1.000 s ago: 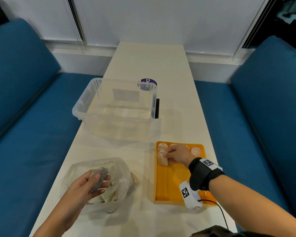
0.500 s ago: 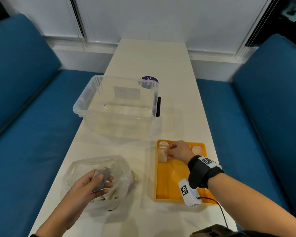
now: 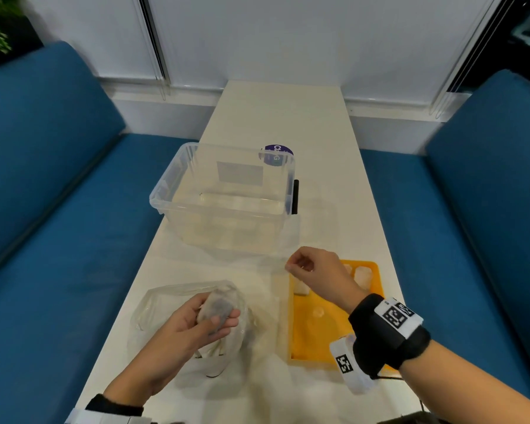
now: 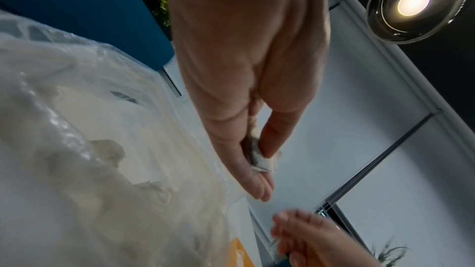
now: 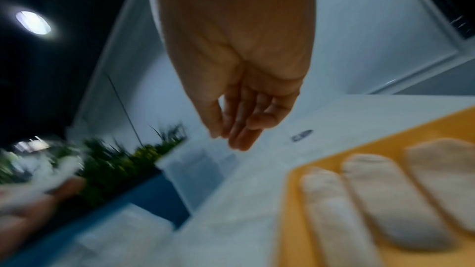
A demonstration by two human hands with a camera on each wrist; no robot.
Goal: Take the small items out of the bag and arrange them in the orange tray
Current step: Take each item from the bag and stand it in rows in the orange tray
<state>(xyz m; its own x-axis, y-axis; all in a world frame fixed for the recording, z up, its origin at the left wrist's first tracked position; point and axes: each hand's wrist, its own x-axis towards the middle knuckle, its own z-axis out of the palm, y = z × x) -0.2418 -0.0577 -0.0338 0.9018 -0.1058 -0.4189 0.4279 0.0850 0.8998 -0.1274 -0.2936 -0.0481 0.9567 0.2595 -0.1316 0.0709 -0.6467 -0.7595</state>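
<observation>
The person's arms are bare, and each wrist wears things. The right wrist has a wide black band [image 3: 389,332] with a white tag [image 3: 399,317] showing a black square pattern, and a white box [image 3: 351,364] with the same kind of pattern and a thin black cable [image 3: 390,377]. The left wrist has a black cuff [image 3: 115,407] with a white piece [image 3: 104,419] below it.

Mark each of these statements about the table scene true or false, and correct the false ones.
1. The left hand pinches a small greyish item above the plastic bag. True.
2. The right hand holds an item. False: its fingers are empty.
3. Pale items lie side by side in the orange tray. True.
4. The clear bin sits inside the tray. False: it stands on the table, beyond the tray.
</observation>
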